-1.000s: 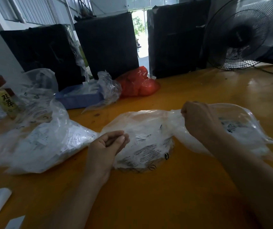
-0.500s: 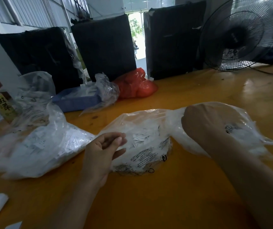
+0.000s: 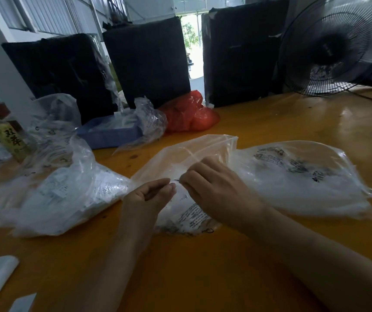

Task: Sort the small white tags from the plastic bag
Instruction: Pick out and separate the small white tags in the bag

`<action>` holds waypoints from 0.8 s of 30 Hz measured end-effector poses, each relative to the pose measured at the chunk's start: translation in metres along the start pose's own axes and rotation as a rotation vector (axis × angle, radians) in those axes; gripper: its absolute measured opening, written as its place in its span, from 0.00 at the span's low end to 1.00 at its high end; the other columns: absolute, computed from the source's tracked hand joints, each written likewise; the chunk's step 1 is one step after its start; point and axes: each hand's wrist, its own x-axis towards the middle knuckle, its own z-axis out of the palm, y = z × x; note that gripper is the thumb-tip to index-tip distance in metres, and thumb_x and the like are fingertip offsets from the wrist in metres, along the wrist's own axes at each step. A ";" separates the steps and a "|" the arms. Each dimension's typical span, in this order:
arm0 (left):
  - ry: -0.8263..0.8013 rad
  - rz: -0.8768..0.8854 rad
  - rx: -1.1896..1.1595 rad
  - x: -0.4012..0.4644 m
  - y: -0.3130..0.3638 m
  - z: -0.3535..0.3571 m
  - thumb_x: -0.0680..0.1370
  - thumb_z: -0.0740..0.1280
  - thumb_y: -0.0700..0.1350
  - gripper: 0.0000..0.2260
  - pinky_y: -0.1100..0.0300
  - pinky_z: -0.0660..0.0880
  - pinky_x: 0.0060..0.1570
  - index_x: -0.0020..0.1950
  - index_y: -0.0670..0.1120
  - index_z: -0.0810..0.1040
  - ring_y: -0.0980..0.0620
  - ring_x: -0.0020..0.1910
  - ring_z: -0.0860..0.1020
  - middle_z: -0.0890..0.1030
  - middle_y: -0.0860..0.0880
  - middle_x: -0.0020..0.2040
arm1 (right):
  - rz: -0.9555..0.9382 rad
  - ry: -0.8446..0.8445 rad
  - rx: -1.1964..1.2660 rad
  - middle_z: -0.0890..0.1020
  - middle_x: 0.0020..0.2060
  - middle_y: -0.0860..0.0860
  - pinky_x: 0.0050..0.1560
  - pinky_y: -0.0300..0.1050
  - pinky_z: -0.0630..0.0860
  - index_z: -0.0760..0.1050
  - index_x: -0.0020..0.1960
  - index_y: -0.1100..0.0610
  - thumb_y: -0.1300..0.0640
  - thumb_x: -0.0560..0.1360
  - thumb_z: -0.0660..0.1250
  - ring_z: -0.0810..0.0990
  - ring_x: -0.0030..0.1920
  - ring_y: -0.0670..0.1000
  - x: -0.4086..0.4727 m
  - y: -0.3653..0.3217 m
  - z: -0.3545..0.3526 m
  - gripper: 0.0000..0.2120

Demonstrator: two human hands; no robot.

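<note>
Since a second ago the right hand (image 3: 216, 188) has swung in beside the left hand (image 3: 151, 194), both fingertips curled, pinching at the middle plastic bag (image 3: 194, 152) of white tags (image 3: 191, 212). Best to pinch one tag only, lift slowly; two fuller clear bags (image 3: 304, 176) lie beyond on the yellow table (image 3: 203, 278).

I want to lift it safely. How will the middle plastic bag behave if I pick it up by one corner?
The middle plastic bag will probably be floppy: its thin film is creased and sags where the right hand touches it. It is likely light, holding what looks like small printed paper pieces. Its top seems open, so the contents may slide out if tipped.
</note>
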 end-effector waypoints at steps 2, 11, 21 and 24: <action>0.034 -0.003 0.069 0.001 -0.002 0.002 0.75 0.80 0.47 0.11 0.71 0.80 0.45 0.56 0.54 0.88 0.61 0.51 0.86 0.89 0.56 0.52 | 0.227 -0.254 0.021 0.82 0.55 0.51 0.53 0.44 0.78 0.77 0.62 0.54 0.60 0.79 0.69 0.77 0.54 0.50 -0.004 0.000 0.008 0.12; 0.010 -0.057 -0.165 0.001 -0.001 0.010 0.73 0.75 0.41 0.14 0.63 0.84 0.47 0.57 0.41 0.86 0.47 0.52 0.88 0.89 0.43 0.51 | 0.393 -0.547 -0.104 0.76 0.65 0.53 0.64 0.52 0.73 0.78 0.65 0.51 0.48 0.83 0.62 0.70 0.64 0.56 -0.004 0.004 0.013 0.15; -0.015 -0.031 -0.132 0.002 -0.002 0.006 0.69 0.78 0.45 0.19 0.64 0.83 0.50 0.59 0.44 0.86 0.49 0.54 0.88 0.89 0.44 0.52 | 0.421 -0.526 -0.094 0.79 0.64 0.53 0.64 0.53 0.72 0.76 0.67 0.53 0.44 0.83 0.60 0.72 0.63 0.56 -0.008 0.004 0.017 0.19; -0.001 -0.064 -0.198 0.002 -0.002 0.007 0.70 0.76 0.43 0.15 0.63 0.83 0.48 0.57 0.43 0.87 0.47 0.52 0.88 0.89 0.43 0.51 | 0.385 -0.460 -0.080 0.80 0.58 0.52 0.60 0.51 0.73 0.81 0.61 0.53 0.48 0.84 0.60 0.73 0.58 0.55 -0.009 0.002 0.017 0.15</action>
